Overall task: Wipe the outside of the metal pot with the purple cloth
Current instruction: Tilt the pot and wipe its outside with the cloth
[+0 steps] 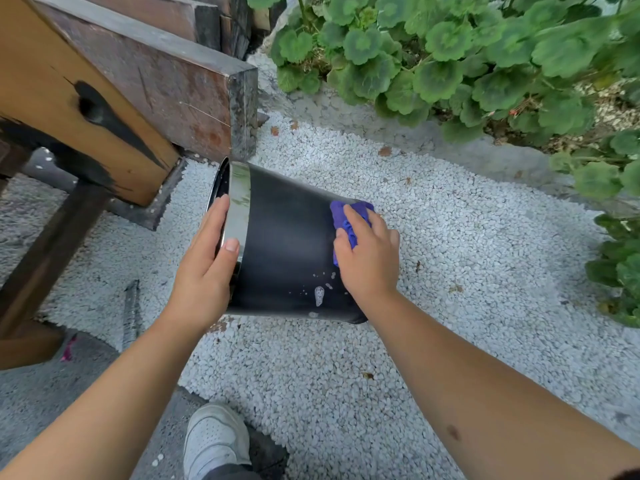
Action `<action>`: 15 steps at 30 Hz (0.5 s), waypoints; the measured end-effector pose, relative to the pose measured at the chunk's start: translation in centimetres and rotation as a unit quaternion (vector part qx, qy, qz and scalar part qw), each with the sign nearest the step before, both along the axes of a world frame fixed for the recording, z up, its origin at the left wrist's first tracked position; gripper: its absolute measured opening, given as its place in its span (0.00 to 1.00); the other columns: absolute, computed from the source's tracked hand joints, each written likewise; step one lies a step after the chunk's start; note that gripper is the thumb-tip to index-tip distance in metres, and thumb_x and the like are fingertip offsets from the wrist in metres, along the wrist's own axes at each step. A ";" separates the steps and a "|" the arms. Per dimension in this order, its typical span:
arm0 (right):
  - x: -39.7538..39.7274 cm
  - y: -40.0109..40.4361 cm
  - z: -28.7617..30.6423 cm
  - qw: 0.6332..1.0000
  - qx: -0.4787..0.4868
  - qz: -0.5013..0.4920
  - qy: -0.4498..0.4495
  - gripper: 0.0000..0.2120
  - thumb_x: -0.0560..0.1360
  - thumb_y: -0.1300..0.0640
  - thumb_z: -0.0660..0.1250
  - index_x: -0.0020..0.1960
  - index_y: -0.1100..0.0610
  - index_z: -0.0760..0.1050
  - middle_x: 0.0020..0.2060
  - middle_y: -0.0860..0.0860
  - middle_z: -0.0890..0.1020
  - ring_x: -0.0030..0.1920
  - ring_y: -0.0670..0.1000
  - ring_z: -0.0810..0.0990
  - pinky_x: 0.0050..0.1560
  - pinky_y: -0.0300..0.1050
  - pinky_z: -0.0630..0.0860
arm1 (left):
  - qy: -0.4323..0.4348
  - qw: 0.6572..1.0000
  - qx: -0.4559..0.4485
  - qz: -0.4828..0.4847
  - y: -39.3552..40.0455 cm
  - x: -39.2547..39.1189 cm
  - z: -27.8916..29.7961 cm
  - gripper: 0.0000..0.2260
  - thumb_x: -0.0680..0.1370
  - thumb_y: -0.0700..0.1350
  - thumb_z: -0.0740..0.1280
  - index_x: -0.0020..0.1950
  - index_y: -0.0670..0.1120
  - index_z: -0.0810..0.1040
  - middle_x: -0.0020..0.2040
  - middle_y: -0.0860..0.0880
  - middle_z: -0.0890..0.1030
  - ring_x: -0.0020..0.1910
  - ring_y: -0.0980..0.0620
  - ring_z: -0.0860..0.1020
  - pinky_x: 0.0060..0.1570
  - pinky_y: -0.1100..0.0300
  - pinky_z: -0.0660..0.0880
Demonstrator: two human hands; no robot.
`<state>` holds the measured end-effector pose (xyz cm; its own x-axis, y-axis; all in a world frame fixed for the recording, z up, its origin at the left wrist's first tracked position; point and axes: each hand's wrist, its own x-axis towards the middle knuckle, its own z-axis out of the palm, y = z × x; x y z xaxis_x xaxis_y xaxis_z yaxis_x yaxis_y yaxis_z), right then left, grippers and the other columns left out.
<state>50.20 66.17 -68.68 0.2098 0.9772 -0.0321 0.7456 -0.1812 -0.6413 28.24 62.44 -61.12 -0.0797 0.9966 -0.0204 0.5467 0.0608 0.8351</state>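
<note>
Both hands work the tipped metal pot: left grips its rim, right presses purple cloth.

white gravel covers ground | wooden bench upper left, dark stains | green leafy plants along top and right edge | white sneaker bottom centre

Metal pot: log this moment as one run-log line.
metal pot on its side above gravel | left hand grips rim | right hand presses purple cloth on outer wall | white spots remain
</note>
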 end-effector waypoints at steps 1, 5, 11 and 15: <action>0.3 0.0 -0.2 1.000 -0.004 -0.006 0.010 0.20 0.78 0.47 0.63 0.70 0.43 0.71 0.69 0.48 0.72 0.58 0.57 0.68 0.52 0.44 0.67 | 0.019 0.999 0.030 0.032 -0.2 0.3 -0.1 0.22 0.80 0.51 0.59 0.74 0.57 0.66 0.73 0.58 0.69 0.72 0.62 0.65 0.72 0.52 0.64; 0.1 0.2 -0.3 0.999 -0.005 -0.026 0.023 0.20 0.77 0.47 0.63 0.69 0.43 0.72 0.69 0.48 0.72 0.59 0.57 0.68 0.53 0.41 0.62 | 0.088 0.986 0.124 0.065 -1.5 0.8 -0.5 0.23 0.77 0.51 0.63 0.69 0.44 0.75 0.62 0.56 0.77 0.60 0.66 0.73 0.60 0.68 0.70; 0.1 0.0 -0.5 0.999 -0.010 -0.044 0.029 0.20 0.77 0.47 0.63 0.69 0.45 0.72 0.69 0.50 0.72 0.61 0.58 0.68 0.56 0.45 0.65 | 0.160 0.973 0.086 -0.144 -3.1 -1.2 -1.0 0.37 0.77 0.56 0.60 0.80 0.45 0.48 0.77 0.67 0.47 0.79 0.53 0.48 0.56 0.53 0.79; 0.2 0.4 0.1 0.998 -0.002 -0.045 0.046 0.20 0.77 0.47 0.63 0.69 0.46 0.73 0.70 0.50 0.71 0.63 0.58 0.69 0.59 0.45 0.65 | 0.073 0.987 0.060 -0.132 -3.0 0.4 -0.6 0.34 0.79 0.49 0.62 0.78 0.54 0.44 0.76 0.69 0.42 0.78 0.62 0.41 0.51 0.79 0.71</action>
